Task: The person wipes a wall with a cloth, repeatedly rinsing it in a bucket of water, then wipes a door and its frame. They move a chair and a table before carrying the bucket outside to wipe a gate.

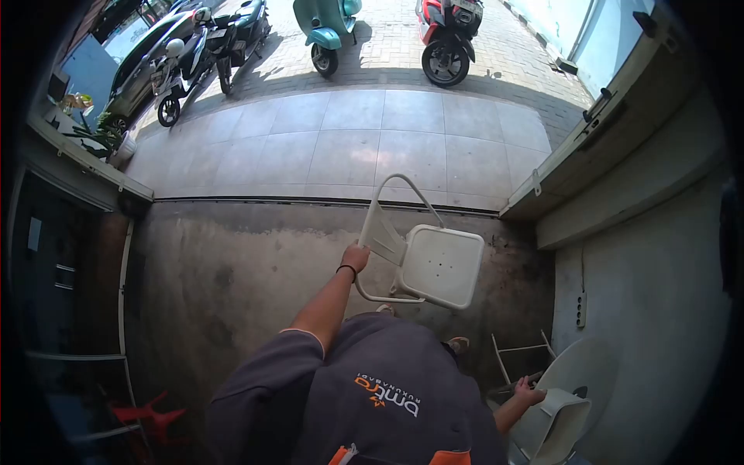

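My left hand [356,257] is closed around the curved frame of a cream metal chair [440,265], whose square seat with small holes shows to the right of the hand. Low at the right, my right hand [529,392] grips the edge of another cream chair [559,422]. This second chair is partly cut off by the frame's dark border. Behind it a pale round panel [597,372] leans near the wall.
A thin metal frame [523,348] stands beside my right foot. At the lower left is a red object [155,418]. Scooters [324,39] and a car [139,70] are parked outside, beyond the floor track [325,203]. A socket strip [580,310] hangs on the right wall.
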A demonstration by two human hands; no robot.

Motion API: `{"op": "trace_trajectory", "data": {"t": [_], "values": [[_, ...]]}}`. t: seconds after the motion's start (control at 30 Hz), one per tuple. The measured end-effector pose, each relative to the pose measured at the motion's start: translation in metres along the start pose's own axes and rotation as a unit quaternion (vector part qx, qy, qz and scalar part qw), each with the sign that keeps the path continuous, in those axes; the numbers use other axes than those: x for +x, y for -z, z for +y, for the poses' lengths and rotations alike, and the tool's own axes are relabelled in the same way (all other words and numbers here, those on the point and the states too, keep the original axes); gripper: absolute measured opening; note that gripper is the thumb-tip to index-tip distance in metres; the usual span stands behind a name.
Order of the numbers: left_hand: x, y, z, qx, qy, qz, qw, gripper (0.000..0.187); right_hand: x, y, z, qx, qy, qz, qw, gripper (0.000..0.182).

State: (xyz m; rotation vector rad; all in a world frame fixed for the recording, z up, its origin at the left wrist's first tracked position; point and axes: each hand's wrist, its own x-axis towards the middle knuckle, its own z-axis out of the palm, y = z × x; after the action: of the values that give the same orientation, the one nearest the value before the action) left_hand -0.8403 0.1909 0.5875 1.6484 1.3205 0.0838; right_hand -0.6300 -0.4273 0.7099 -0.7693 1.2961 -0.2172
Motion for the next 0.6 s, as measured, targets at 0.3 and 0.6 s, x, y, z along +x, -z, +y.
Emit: {"op": "trace_trajectory", "data": {"t": [0.3,0.6], "values": [[-0.021,0.011,0.032,0.031,0.023,-0.025,0.999,0.047,-0.204,-0.116,0.255,-0.481,-0.151,-0.518,0.691,0.068],[-0.043,0.018,0.046,0.009,0.095,-0.014,0.995,0.056,-0.295,-0.131,0.348,-0.705,-0.121,-0.629,0.304,0.062]]}}
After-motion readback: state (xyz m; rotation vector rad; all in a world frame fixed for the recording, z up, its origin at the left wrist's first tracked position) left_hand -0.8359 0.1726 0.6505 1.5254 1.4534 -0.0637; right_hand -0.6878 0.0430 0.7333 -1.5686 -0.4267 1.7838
